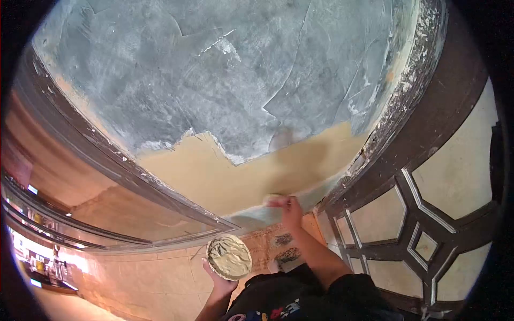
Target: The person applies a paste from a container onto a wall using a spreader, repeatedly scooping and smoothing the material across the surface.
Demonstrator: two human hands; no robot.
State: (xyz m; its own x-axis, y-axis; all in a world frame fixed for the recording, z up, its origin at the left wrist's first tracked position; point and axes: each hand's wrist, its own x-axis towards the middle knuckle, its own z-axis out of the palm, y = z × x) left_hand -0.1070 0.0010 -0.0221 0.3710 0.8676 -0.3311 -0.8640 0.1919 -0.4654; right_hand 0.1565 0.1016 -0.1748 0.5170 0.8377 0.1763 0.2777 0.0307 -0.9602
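Observation:
My left hand (218,279) grips a round tub (209,266) from its side and below. Thick cream-coloured paste (237,259) fills the tub, its surface ridged and scooped. At the foot of the wall, my right hand (289,208) is closed, with a pale edge showing at its fingers; blur hides what it holds. Just above that hand is a smooth yellow-beige band of wall (187,174) with a shadow on it. Higher up, a grey, streaky coating (214,80) covers the wall and ends in a ragged lower edge.
Dark wooden trim (134,168), chipped and spotted with white, borders the wall at left. To the right stands a dark door (409,243) with pale panels. An orange-brown patterned mat (257,243) lies on the tiled floor (144,273) by my feet.

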